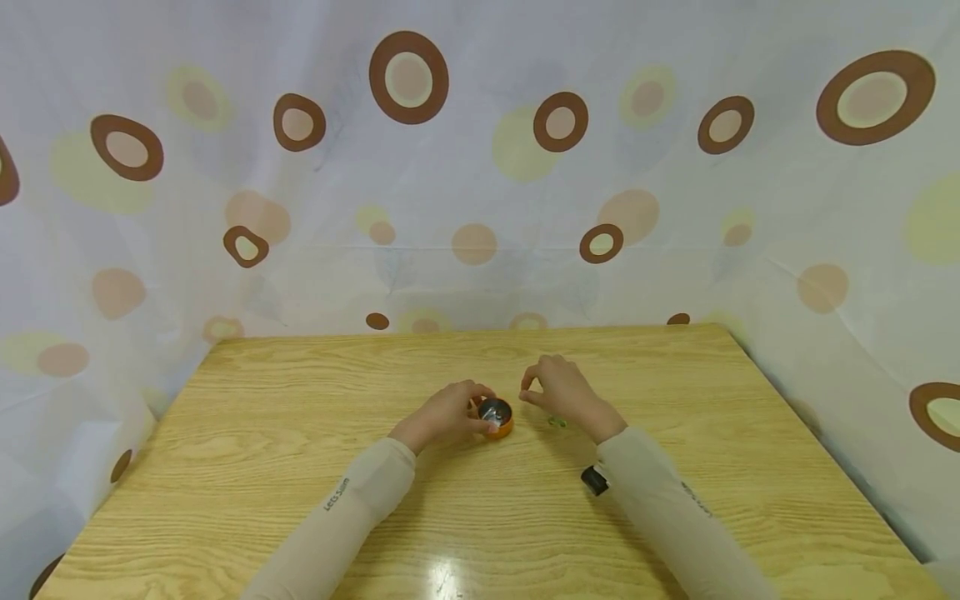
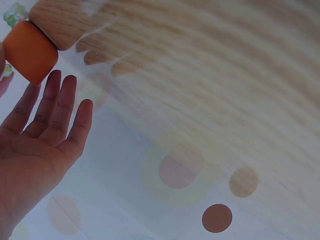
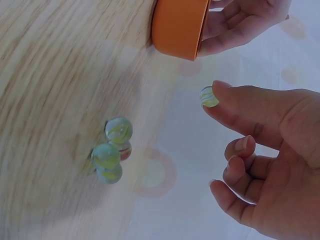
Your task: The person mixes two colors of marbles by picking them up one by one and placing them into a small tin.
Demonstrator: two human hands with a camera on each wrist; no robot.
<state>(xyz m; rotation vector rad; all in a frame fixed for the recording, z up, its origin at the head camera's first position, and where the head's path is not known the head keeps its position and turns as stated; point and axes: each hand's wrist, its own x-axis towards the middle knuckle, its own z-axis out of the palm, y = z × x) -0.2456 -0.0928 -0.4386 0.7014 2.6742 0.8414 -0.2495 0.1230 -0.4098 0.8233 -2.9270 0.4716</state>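
Note:
A small orange bowl [image 1: 504, 431] with a dark, shiny inside stands on the wooden table. My left hand [image 1: 450, 412] holds its side, thumb at the near edge and a finger at the far edge. In the left wrist view the other fingers [image 2: 64, 107] stretch out beside the bowl [image 2: 32, 52]. To the bowl's right, my right hand [image 1: 564, 389] pinches a clear marble [image 3: 208, 97] with yellow-green swirls between thumb and forefinger, raised above the table. Several similar marbles [image 3: 106, 156] lie clustered on the table below that hand.
The wooden table [image 1: 300, 375] meets a white curtain [image 1: 465, 183] with brown and yellow circles at the back and both sides. A black device [image 1: 595, 481] sits at the right wrist, by the sleeve.

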